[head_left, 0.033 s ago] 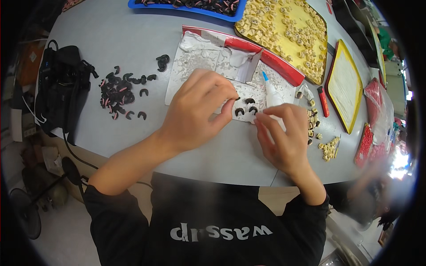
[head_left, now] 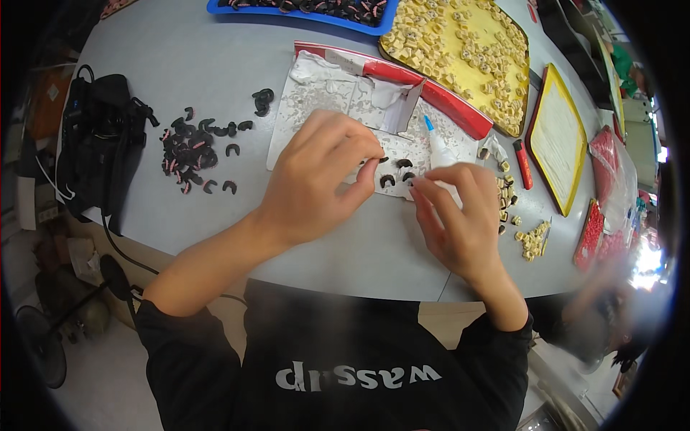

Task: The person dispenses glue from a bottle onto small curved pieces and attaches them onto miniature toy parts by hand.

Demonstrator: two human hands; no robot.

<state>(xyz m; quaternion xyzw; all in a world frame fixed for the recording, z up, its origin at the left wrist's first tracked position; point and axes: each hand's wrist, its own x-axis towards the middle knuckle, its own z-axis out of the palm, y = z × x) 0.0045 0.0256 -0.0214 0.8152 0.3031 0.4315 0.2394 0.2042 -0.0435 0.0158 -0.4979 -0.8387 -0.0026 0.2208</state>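
My left hand (head_left: 316, 172) is closed in a pinch over the board; the dark end of a small black piece (head_left: 384, 159) shows at its fingertips, the rest hidden. Just right of it, several black arch-shaped pieces (head_left: 404, 164) lie on the white cardboard (head_left: 287, 144). My right hand (head_left: 460, 215) is curled, its thumb and fingertips close together beside the nearest of these arches. Whatever sits between those fingertips is too small to make out. Behind the right hand lies a white squeeze bottle (head_left: 440, 152) with a blue tip.
Black arches with pink marks form a loose pile (head_left: 190, 151) on the left, beside a black bag (head_left: 108, 144). Farther back are a blue tray (head_left: 309, 23) and a yellow tray (head_left: 460, 54) of small cream pieces. A red cutter knife (head_left: 523, 165) and yellow-rimmed tray (head_left: 553, 144) lie right.
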